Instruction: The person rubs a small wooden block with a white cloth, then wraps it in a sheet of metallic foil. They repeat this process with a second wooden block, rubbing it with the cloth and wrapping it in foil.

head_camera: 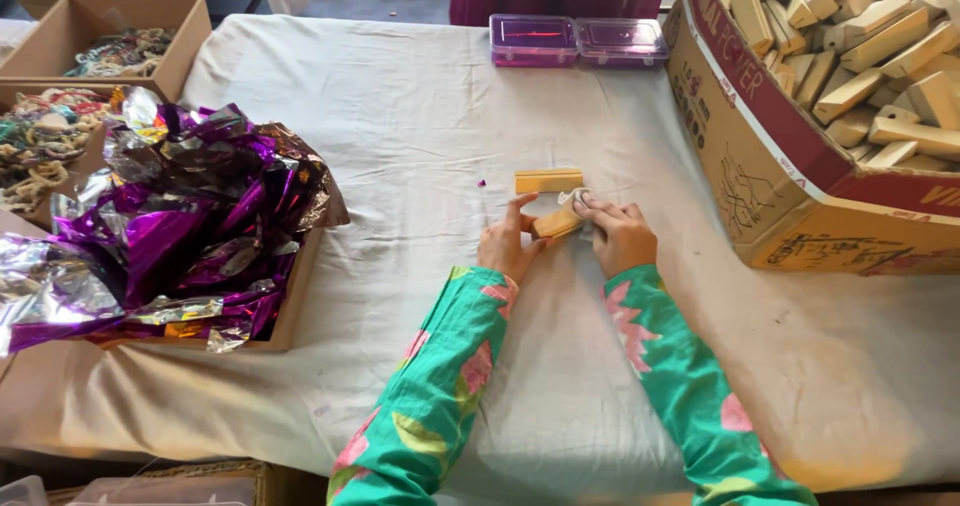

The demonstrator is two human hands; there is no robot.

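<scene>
Broadly, a table draped in a pale cloth [420, 116] fills the view. At its right edge sits a big cardboard carton [800, 196], tilted toward the person and heaped with tan wooden blocks [870, 36]. On the left, a shallower cardboard box [290, 306] overflows with crumpled purple and silver foil [170, 226], and behind it two more boxes hold tangled, many-coloured bands [120, 51]. At the far edge of the table lie two small purple-tinted plastic cases [578, 41], side by side and touching. Near the middle of the cloth, a single tan block [548, 181] lies flat, just beyond the hands. Both arms wear green sleeves with pink flowers [440, 396]. The left hand [508, 246] curls around the near end of a second wooden block [556, 225], thumb and fingers closed on it. The right hand [620, 234] grips the block's other end, its fingertips pressing a small whitish scrap [574, 200] against the wood; what that scrap is cannot be told.
</scene>
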